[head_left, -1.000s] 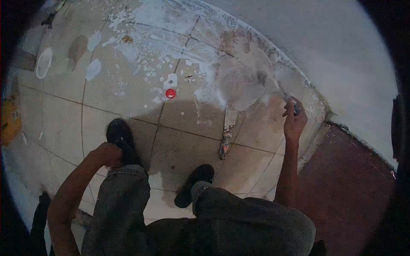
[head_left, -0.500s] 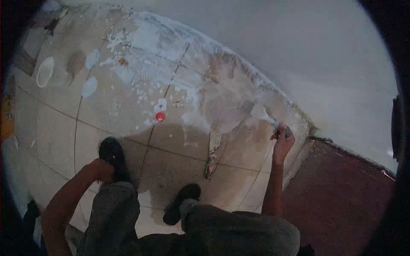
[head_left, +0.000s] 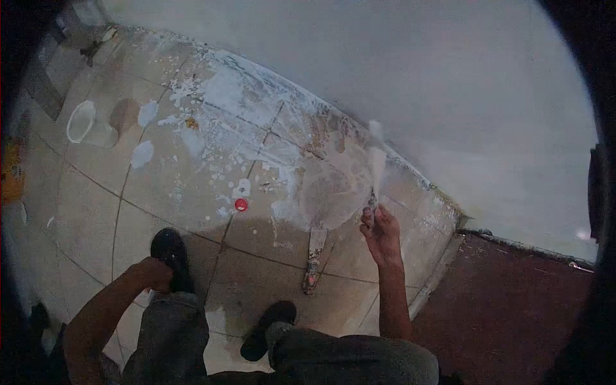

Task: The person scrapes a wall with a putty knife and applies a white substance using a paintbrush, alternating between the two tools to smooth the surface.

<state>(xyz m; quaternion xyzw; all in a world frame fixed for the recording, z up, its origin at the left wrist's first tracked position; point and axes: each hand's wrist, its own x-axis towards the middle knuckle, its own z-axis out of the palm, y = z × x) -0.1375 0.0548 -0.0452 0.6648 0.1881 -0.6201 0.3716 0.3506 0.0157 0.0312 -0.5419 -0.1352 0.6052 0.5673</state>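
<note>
My right hand (head_left: pixel 382 234) is closed around the handle of a putty knife (head_left: pixel 377 170), its pale blade pointing up toward the base of the wall. A whitish blur shows just beyond the blade tip; I cannot make out what it is. A second putty knife (head_left: pixel 316 242) lies on the tiles left of my right hand, blade away from me. Wet-looking pale smears (head_left: pixel 333 186) cover the floor in front of the blade. My left hand (head_left: pixel 154 274) rests beside my left shoe (head_left: pixel 169 253), above the knee; its fingers are hidden.
A light wall (head_left: pixel 449 96) runs diagonally along the floor. White splashes (head_left: pixel 240 96) lie along its base. A red cap (head_left: pixel 241 205) sits on the tiles (head_left: pixel 167 186), and a white-rimmed container (head_left: pixel 81 122) lies farther left. A dark red surface (head_left: pixel 500 295) is at the right.
My right hand has moved left and turned the putty knife upward, toward the wall. The view has tilted slightly, so the floor appears lower. My left hand stays by the shoe.
</note>
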